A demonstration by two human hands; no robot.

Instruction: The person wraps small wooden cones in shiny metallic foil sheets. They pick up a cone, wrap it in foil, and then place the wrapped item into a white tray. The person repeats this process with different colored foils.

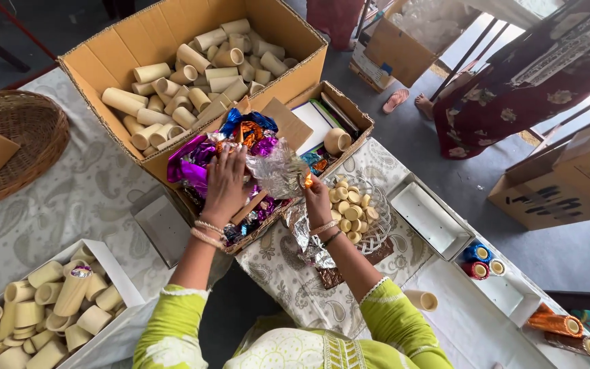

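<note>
Nearest us, a white tray (114,273) of bare bamboo cups sits by our left elbow. Our left hand (225,183) is spread flat, fingers wide, pressing into the heap of shiny wrapping foils (203,160) in the shallow box (349,113). Our right hand (317,195) is closed in a pinch on a small orange piece at the edge of a silver foil sheet (281,171). We judge the step as picking out a wrapper; next calls for pulling one sheet free without tearing. Beyond, the large carton (104,58) holds more bamboo tubes.
</note>
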